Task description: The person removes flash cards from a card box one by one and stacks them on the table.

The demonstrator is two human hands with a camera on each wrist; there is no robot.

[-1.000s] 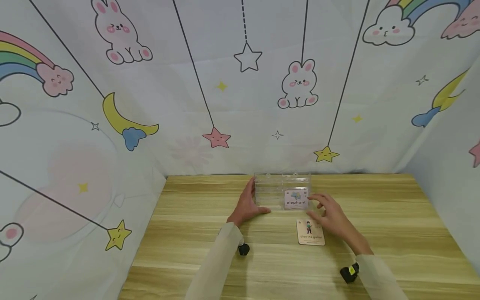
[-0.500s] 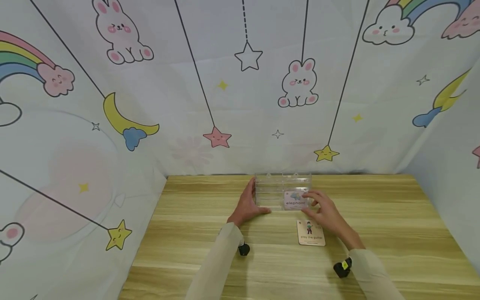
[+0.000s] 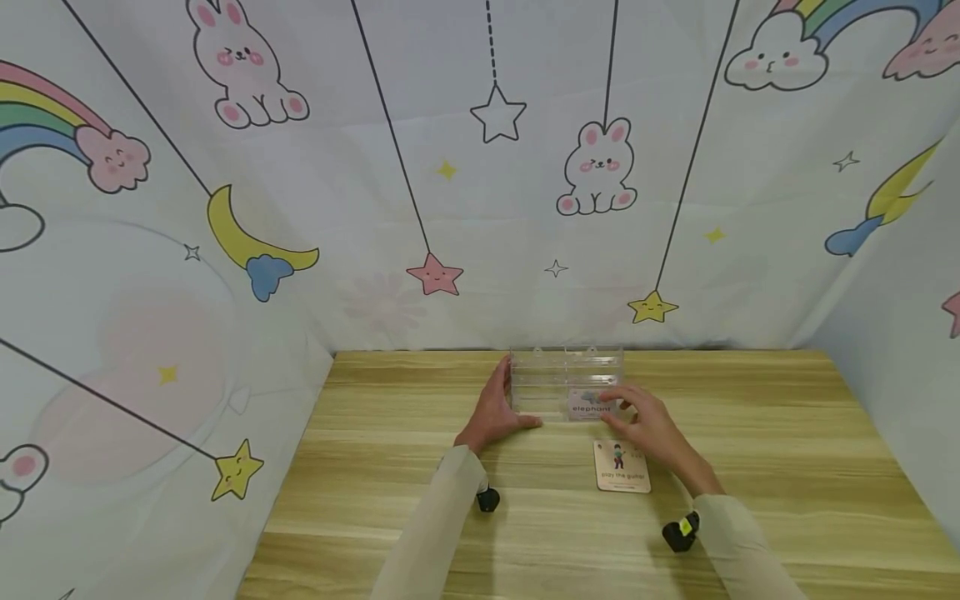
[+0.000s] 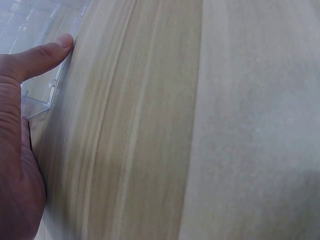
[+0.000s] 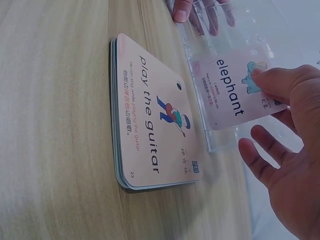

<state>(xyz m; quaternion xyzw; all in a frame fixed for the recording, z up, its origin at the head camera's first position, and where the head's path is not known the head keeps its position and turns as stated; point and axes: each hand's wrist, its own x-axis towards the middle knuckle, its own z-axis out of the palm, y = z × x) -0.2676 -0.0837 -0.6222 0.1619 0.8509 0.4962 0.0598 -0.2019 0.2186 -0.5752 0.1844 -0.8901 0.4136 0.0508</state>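
Left hand [image 3: 495,410]: rests against the left end of the clear box [image 3: 551,385], fingers straight, thumb along its front edge.
Right hand [image 3: 651,425]: pinches the elephant card [image 3: 592,403] by its right edge, thumb on the picture, other fingers loosely spread.
Elephant card: stands in the front right part of the clear box, print facing the person.
Clear box: sits on the wooden bench [image 3: 750,433], near the back edge.
Card stack [image 3: 621,465]: lies flat just in front of the box, 1 "play the guitar" card on top.
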